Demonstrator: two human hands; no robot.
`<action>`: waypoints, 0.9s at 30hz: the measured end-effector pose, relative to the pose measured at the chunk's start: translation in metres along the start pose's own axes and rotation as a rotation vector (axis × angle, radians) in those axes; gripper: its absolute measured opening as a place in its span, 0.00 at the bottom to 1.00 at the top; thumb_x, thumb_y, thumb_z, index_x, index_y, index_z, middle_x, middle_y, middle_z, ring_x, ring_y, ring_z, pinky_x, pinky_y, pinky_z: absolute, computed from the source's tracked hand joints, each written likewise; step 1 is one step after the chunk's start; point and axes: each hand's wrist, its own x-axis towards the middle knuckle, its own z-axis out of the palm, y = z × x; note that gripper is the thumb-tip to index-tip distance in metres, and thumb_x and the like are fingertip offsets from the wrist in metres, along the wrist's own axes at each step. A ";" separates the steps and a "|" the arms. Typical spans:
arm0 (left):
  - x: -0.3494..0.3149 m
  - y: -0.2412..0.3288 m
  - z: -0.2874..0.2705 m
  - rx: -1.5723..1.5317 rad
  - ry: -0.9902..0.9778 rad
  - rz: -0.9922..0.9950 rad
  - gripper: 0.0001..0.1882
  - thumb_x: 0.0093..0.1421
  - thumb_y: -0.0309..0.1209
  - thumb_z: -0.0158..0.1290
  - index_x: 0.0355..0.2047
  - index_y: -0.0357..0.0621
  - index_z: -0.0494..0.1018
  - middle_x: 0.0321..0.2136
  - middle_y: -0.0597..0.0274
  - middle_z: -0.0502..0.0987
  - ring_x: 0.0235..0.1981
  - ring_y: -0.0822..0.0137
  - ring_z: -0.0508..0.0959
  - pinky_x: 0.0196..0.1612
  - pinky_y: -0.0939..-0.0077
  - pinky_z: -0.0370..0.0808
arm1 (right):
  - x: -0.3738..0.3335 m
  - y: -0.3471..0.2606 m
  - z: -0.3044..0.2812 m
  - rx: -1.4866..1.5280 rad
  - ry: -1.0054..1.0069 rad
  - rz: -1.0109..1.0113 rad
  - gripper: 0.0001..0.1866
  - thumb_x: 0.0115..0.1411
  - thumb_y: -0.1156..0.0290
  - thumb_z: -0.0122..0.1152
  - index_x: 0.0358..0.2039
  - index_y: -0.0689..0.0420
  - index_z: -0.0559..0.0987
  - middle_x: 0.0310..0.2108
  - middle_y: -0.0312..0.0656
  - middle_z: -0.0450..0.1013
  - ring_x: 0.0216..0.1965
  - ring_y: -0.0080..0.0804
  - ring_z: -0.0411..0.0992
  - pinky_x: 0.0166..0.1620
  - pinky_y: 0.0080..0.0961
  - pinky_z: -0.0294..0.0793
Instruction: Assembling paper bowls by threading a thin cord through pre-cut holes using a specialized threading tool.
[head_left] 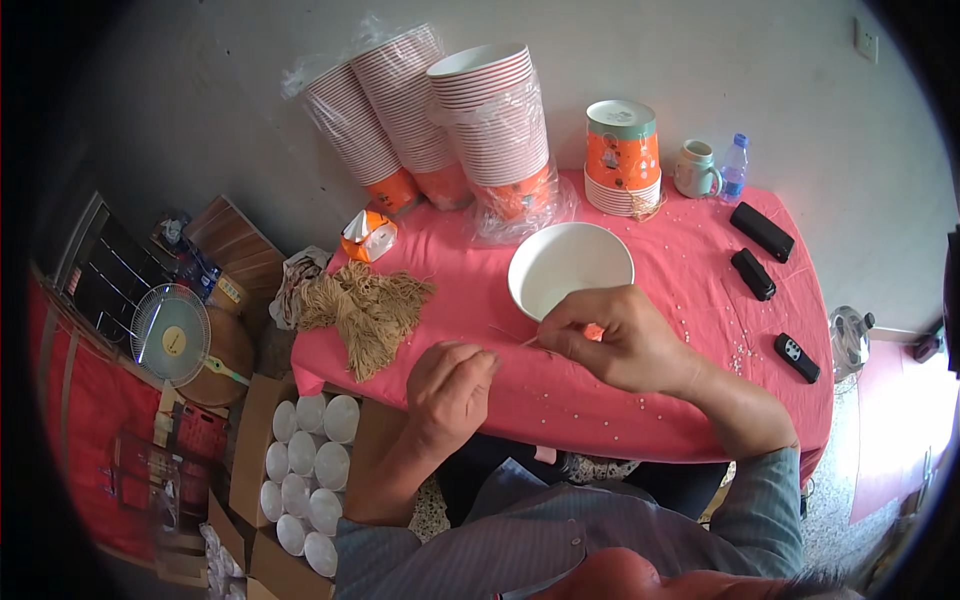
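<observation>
My right hand (625, 345) is closed in a pinch on a thin pale string (528, 343), just in front of a white-lined paper tub (560, 260). My left hand (450, 392) is closed too, its fingertips pressed together at the string's other side. The string runs in the short gap between the hands; its ends are hidden in the fingers. The tub's mouth faces up toward me, and a bit of its orange outside shows below my right hand. Left of the tub, a bundle of beige strings (365, 315) lies on the pink-covered table (480, 285).
Tall stacks of paper tubs (490, 120) in plastic wrap stand at the back, beside an upturned stack (622, 155). A mug (694, 170), bottle (735, 168) and several black items (762, 232) are on the right. Small white beads dot the cloth. A carton of clear cups (312, 460) sits lower left.
</observation>
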 end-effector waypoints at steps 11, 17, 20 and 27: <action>0.048 -0.078 0.047 0.060 -0.422 0.104 0.12 0.64 0.28 0.67 0.47 0.45 0.83 0.61 0.59 0.79 0.69 0.47 0.73 0.70 0.47 0.70 | 0.007 0.030 -0.008 0.299 0.025 0.305 0.03 0.68 0.79 0.65 0.40 0.63 0.85 0.31 0.30 0.80 0.35 0.14 0.76 0.39 0.21 0.78; 0.062 -0.052 0.033 -0.426 -0.466 -0.349 0.09 0.73 0.29 0.62 0.47 0.35 0.82 0.37 0.57 0.87 0.49 0.60 0.86 0.58 0.59 0.79 | 0.009 0.031 -0.015 0.243 0.117 0.250 0.04 0.67 0.77 0.69 0.39 0.64 0.87 0.33 0.34 0.84 0.36 0.17 0.80 0.43 0.24 0.82; 0.048 -0.055 0.034 -0.663 -0.410 -0.575 0.11 0.78 0.30 0.57 0.50 0.33 0.81 0.35 0.62 0.86 0.39 0.76 0.85 0.44 0.74 0.81 | 0.010 0.034 -0.012 0.101 0.161 0.182 0.04 0.68 0.77 0.70 0.39 0.64 0.87 0.35 0.37 0.86 0.37 0.19 0.81 0.45 0.26 0.83; 0.034 -0.050 0.043 -0.745 -0.321 -0.655 0.14 0.79 0.31 0.57 0.57 0.33 0.80 0.38 0.62 0.87 0.41 0.76 0.85 0.46 0.76 0.81 | 0.011 0.045 0.003 -0.072 0.222 0.130 0.06 0.66 0.76 0.71 0.41 0.64 0.88 0.35 0.44 0.86 0.38 0.24 0.84 0.44 0.27 0.84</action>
